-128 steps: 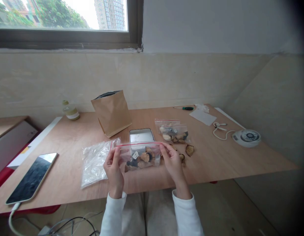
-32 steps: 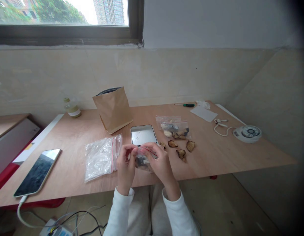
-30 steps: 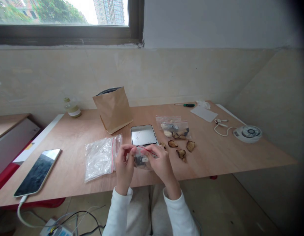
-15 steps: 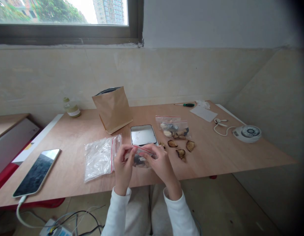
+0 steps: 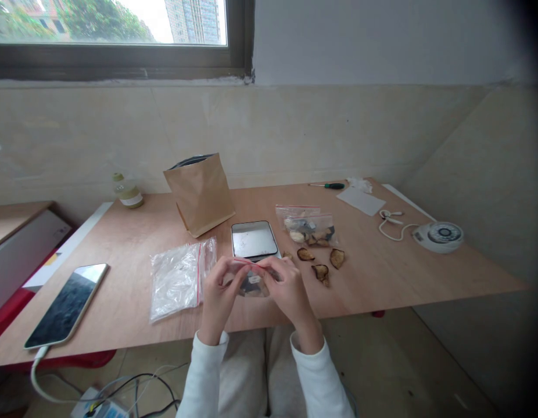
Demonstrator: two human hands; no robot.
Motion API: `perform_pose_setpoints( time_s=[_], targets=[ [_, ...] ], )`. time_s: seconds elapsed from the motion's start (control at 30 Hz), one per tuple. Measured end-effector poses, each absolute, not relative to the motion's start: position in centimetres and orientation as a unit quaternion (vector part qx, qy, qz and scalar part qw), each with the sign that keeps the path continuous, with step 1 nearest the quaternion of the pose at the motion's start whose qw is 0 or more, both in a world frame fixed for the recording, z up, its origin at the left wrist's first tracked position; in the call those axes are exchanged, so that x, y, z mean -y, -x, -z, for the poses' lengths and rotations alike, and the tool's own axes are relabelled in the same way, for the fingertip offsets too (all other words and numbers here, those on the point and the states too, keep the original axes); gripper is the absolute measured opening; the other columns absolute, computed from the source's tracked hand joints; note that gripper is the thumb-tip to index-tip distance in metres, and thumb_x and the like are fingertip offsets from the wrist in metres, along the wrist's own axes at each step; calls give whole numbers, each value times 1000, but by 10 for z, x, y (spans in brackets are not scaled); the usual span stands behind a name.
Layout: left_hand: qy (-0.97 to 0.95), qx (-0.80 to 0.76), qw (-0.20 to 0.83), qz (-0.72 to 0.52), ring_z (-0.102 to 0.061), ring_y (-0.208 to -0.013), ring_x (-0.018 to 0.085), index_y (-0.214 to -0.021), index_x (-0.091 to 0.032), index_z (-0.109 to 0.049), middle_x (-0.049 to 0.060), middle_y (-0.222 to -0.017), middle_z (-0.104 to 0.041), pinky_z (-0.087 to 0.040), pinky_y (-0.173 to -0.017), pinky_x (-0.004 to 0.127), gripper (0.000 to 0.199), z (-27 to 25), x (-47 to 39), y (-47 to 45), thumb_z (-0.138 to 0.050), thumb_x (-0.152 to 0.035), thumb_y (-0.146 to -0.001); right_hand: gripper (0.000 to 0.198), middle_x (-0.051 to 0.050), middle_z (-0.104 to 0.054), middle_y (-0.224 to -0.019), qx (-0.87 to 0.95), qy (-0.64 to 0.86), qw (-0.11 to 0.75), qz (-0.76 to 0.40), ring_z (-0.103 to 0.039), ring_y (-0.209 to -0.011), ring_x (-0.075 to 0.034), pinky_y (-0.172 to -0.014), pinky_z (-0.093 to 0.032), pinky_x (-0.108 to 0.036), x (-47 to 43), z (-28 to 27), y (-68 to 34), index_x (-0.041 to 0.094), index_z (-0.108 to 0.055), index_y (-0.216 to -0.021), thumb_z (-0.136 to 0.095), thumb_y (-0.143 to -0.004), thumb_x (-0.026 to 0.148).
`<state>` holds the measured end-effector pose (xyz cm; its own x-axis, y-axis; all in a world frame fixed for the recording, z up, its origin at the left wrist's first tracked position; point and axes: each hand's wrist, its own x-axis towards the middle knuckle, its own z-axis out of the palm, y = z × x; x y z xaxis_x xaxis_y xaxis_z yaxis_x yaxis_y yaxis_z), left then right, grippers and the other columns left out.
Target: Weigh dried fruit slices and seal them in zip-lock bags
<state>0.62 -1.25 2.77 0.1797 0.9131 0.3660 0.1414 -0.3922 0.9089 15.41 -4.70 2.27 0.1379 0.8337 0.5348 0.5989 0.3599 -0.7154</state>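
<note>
A small clear zip bag [image 5: 253, 284] with a red seal line, filled with dried brown slices, hangs between my hands just above the table's front edge. My left hand [image 5: 219, 296] pinches the bag's top edge on the left. My right hand [image 5: 286, 290] pinches the same edge close beside it. The hands hide most of the bag. Right behind it stands a small flat scale [image 5: 253, 239]. Three loose dried slices [image 5: 321, 259] lie to the right of my right hand.
A stack of empty zip bags [image 5: 178, 278] lies left of my hands. Further back are a brown paper pouch [image 5: 200, 193], a filled zip bag [image 5: 308, 226], a small bottle [image 5: 127, 191], a screwdriver [image 5: 330, 186]. A phone [image 5: 65, 305] lies far left, a white round device [image 5: 440, 235] with cord far right.
Four seconds ago my hands held the bag stretched wide by both ends. They have since come together over it, and in the last half second the fingers closed along its top edge.
</note>
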Motion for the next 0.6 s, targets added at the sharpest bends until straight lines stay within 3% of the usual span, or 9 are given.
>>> perform_pose_setpoints(
  time_s=[0.13, 0.33, 0.6],
  targets=[
    [-659, -403, 379, -509, -65, -76, 13, -85, -21, -65, 0, -81, -68, -51, -70, 23, 11, -28, 14, -3, -64, -31, -85, 4, 0, -74, -88, 654, 549, 497, -156, -63, -81, -18, -74, -43, -29, 45, -18, -162, 24, -67, -90, -64, -89, 25],
    [-657, -414, 389, -496, -66, -81, 15, -87, -20, -64, 2, -86, -69, -51, -72, 25, 14, -24, 16, -5, -61, -34, -87, 22, 3, -72, -72, 645, 566, 503, -103, -61, -65, -15, -71, -41, -28, 44, -13, -168, 23, -67, -73, -59, -87, 9],
    [-591, -438, 410, -538, -65, -76, 16, -89, -22, -64, 2, -83, -68, -50, -67, 25, 22, -19, 15, -2, -56, -41, -89, 11, 1, -75, -81, 655, 560, 495, -111, -64, -75, -18, -74, -43, -31, 43, -10, -171, 25, -71, -82, -64, -89, 28]
  ],
)
